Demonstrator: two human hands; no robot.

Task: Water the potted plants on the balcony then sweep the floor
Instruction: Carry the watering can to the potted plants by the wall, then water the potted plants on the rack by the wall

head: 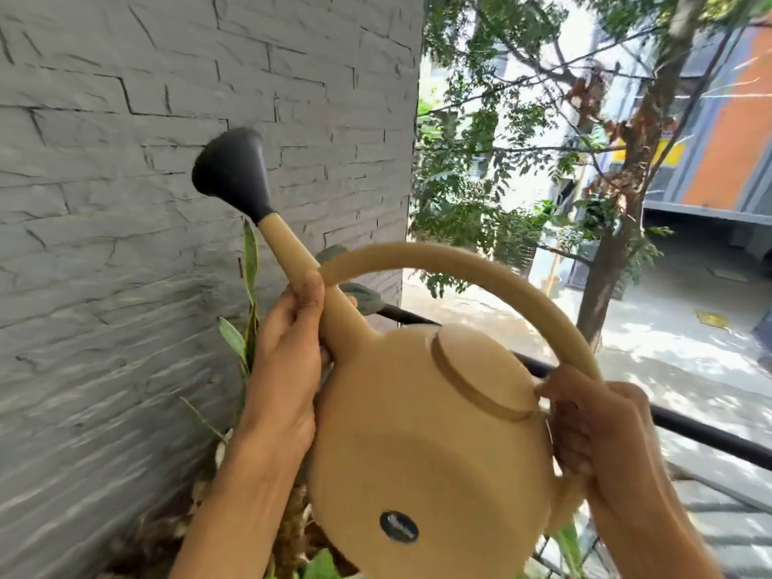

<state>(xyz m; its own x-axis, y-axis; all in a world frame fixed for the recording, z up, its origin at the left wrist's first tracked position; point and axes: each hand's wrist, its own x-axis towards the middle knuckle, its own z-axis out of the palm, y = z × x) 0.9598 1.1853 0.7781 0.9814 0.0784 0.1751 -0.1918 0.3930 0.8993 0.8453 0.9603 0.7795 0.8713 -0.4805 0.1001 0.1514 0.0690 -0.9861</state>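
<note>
Grey brick wall (125,202) stands behind the watering can (417,432), raised over a plant (250,277). Left hand (288,369) grips the spout, right hand (601,432) the handle. Watering step; next, I think, tip the spout down.

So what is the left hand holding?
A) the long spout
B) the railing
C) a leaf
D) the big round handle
A: the left hand is wrapped round the can's spout, while the right hand grips the handle.
</note>
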